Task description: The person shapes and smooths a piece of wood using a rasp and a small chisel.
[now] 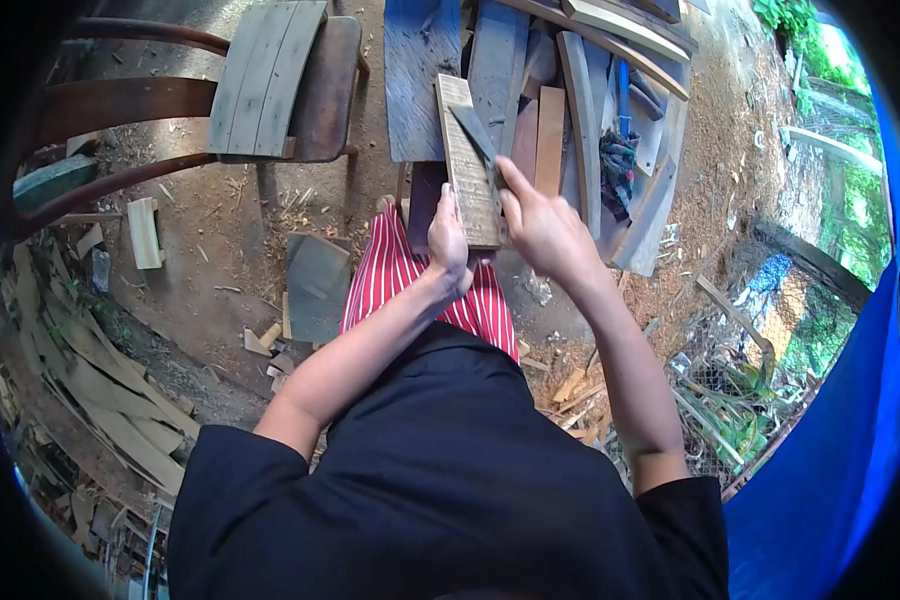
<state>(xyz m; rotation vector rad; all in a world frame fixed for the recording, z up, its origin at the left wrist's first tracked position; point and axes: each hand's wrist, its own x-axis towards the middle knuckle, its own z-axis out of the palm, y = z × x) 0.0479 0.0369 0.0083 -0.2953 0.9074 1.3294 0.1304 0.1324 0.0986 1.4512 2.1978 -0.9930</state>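
A pale, rough-faced wooden board (pixel 462 165) stands tilted in front of me, its near end close to my lap. My left hand (pixel 448 238) grips its lower left edge, with the fingers lying along the side. My right hand (pixel 540 215) is closed round a dark, broad-bladed knife (pixel 477 132) at the board's right edge. The blade points up and left across the board's face. The knife's handle is hidden inside my fist.
A workbench (pixel 420 90) holds several wood strips (pixel 578 120), a blue tool (pixel 624 95) and a dark cloth (pixel 618 175). To the left is a wooden chair (pixel 325 90). Shavings and offcuts litter the dirt floor (pixel 200 215). A blue tarp (pixel 820 500) hangs at right.
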